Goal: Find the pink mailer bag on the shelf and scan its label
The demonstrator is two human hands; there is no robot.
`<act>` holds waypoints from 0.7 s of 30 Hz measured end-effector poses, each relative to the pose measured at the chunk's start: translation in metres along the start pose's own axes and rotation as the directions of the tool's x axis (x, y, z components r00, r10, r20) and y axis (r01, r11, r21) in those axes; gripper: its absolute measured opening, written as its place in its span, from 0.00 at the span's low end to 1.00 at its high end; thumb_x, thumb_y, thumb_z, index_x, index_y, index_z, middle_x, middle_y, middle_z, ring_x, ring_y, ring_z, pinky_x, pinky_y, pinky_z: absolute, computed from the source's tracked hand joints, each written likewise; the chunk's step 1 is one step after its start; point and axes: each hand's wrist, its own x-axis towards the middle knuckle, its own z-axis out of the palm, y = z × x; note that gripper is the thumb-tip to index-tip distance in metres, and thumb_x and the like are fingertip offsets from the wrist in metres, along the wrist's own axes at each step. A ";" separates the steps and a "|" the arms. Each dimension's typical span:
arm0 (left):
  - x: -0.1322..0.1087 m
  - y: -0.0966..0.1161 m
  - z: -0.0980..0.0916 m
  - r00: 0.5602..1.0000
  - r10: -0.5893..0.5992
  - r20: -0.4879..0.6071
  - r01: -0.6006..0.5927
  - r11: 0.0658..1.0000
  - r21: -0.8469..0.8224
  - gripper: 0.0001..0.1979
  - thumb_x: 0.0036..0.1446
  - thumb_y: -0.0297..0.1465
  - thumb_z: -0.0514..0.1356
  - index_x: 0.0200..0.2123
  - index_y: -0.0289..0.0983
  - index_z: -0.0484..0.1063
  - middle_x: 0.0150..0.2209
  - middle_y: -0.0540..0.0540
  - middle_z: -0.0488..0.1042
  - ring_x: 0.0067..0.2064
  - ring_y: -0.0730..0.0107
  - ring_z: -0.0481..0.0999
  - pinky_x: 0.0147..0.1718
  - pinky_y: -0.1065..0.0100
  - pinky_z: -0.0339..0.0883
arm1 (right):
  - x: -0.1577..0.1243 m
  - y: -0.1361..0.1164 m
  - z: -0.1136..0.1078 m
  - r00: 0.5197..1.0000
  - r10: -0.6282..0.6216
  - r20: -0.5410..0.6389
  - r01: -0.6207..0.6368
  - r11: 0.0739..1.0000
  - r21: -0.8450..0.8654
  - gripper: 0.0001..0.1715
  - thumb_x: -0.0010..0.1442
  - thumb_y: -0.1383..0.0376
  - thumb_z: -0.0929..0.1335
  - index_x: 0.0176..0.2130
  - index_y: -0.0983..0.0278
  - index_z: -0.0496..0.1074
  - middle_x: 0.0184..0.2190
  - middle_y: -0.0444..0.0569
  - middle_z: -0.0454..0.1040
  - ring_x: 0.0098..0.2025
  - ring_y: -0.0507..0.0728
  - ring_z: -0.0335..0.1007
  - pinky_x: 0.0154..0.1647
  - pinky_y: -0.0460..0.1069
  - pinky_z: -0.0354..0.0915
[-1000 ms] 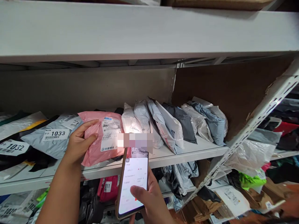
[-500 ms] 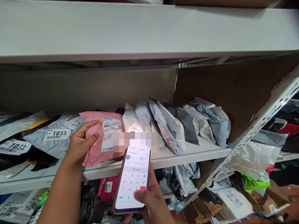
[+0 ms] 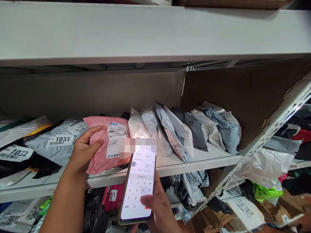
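A pink mailing bag (image 3: 98, 160) with a white printed label (image 3: 114, 139) is held at its left side by my left hand (image 3: 85, 149), thumb on the front and fingers behind. My right hand (image 3: 157, 204) is wrapped round a smartphone (image 3: 136, 187), its thumb over the lower right of the screen. A number keypad and a form show on the lit screen. The phone stands in front of the shelf edge, below and right of the pink bag. A blurred patch hides the phone's top and part of the label.
Grey and white mailing bags (image 3: 175, 136) stand upright on the white shelf (image 3: 194, 168) to the right. Bags tagged 1033 (image 3: 60, 139) and 1032 (image 3: 17, 153) lie at left. A slotted metal post (image 3: 262, 139) slants at right. More parcels fill the lower shelves.
My right thumb has shifted slightly up and left over the keypad. A small mark now shows in an input field on the screen. The pink bag stays almost where it was.
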 end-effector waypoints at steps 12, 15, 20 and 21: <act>-0.001 0.004 0.003 1.000 -0.012 -0.018 0.011 0.999 -0.033 0.21 0.37 0.34 0.66 0.40 0.39 0.78 0.43 0.48 0.80 0.43 0.64 0.76 0.40 0.69 0.71 | 0.000 0.003 -0.004 0.998 0.004 0.063 0.003 0.995 -0.102 0.58 0.43 0.55 0.81 0.61 0.60 0.49 0.40 0.54 0.81 0.30 0.61 0.80 0.18 0.46 0.66; -0.001 0.003 0.002 1.000 -0.024 -0.015 0.023 0.999 -0.031 0.22 0.37 0.35 0.66 0.41 0.39 0.78 0.43 0.48 0.80 0.42 0.63 0.76 0.38 0.68 0.72 | -0.001 0.007 -0.001 1.000 -0.021 0.005 0.021 1.000 0.010 0.52 0.42 0.58 0.80 0.59 0.60 0.55 0.41 0.52 0.82 0.39 0.65 0.80 0.27 0.52 0.73; 0.000 0.000 0.000 1.000 -0.020 -0.003 0.020 1.000 -0.005 0.21 0.38 0.35 0.66 0.40 0.42 0.78 0.44 0.50 0.80 0.45 0.62 0.76 0.44 0.65 0.72 | 0.001 0.009 0.006 0.991 -0.056 -0.123 0.080 0.976 0.201 0.30 0.40 0.64 0.80 0.44 0.60 0.72 0.38 0.47 0.83 0.42 0.62 0.80 0.51 0.54 0.69; 0.000 0.000 0.000 1.000 -0.018 -0.001 0.018 1.000 0.001 0.20 0.39 0.35 0.66 0.40 0.44 0.78 0.44 0.51 0.80 0.46 0.63 0.76 0.45 0.65 0.72 | 0.001 0.008 0.008 0.993 -0.016 -0.113 0.039 0.977 0.208 0.29 0.39 0.65 0.79 0.42 0.60 0.73 0.36 0.48 0.84 0.41 0.63 0.80 0.51 0.55 0.69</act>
